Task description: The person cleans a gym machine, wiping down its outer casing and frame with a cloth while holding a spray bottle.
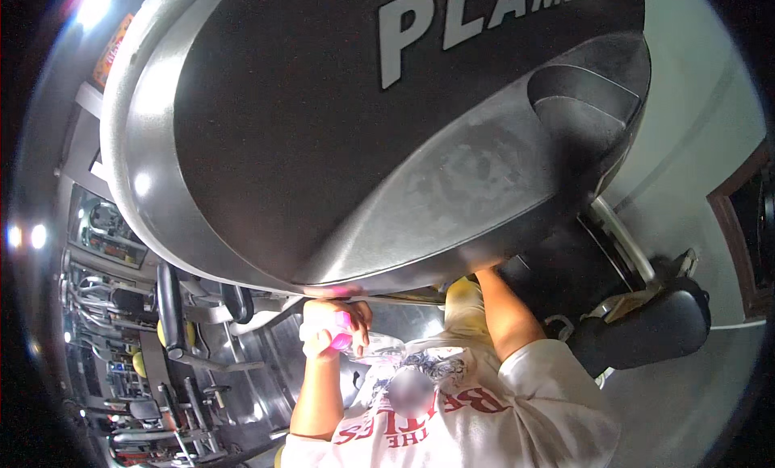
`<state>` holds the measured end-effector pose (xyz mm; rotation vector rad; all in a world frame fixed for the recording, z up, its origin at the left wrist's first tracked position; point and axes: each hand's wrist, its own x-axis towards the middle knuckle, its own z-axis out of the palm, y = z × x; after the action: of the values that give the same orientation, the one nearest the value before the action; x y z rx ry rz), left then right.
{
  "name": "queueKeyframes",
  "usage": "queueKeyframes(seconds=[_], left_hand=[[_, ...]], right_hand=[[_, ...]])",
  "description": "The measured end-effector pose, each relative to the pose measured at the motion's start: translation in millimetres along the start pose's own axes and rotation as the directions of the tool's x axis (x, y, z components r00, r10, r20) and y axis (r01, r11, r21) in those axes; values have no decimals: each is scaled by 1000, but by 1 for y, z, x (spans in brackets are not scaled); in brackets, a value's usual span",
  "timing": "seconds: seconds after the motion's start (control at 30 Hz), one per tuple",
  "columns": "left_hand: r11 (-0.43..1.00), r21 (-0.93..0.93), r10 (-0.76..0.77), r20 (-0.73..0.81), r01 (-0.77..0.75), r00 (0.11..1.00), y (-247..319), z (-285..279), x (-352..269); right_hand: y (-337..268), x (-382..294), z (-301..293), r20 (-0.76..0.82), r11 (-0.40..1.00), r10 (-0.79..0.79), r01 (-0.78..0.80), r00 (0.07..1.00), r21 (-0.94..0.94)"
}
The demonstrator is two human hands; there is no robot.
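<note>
My left hand (336, 330) is closed around the pink-and-white top of a clear plastic spray bottle (382, 349). It is at the lower edge of a large dark machine cover (290, 123), with the bottle in front of my white printed T-shirt. The cover has big raised lettering, a silver rim and a greyish, smudged recessed panel (466, 165). My right forearm reaches up under the cover's lower right edge; the hand itself is hidden there, so I cannot tell what it touches.
A black padded seat (648, 329) on a metal frame is at my right, near a pale wall (684, 105). Gym machines with black pads (172, 310) and metal bars fill the left side. Dark flooring (272, 359) shows between them and me.
</note>
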<state>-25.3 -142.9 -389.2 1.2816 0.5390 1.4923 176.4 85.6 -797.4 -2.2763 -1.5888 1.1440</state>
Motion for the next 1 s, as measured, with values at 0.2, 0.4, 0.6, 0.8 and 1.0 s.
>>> queueKeyframes(seconds=[0.2,0.4,0.6,0.8,1.0], left_hand=[[999,-36,29,29,-28,999,-8,0,-1],[990,132,49,-58,-41,997,-8,6,-7],[979,198,-29,-134,56,991,-9,5,-10],[964,264,19,-118,13,993,-10,11,-11],[969,246,-2,-91,25,996,-20,16,1]], right_hand=[[32,21,32,-108,993,-98,89,989,-79],[29,16,37,-165,985,-145,128,976,-111],[49,29,53,-157,1000,-17,19,987,12],[25,36,83,-151,988,94,-73,984,139],[66,43,75,-169,946,221,-170,960,275]])
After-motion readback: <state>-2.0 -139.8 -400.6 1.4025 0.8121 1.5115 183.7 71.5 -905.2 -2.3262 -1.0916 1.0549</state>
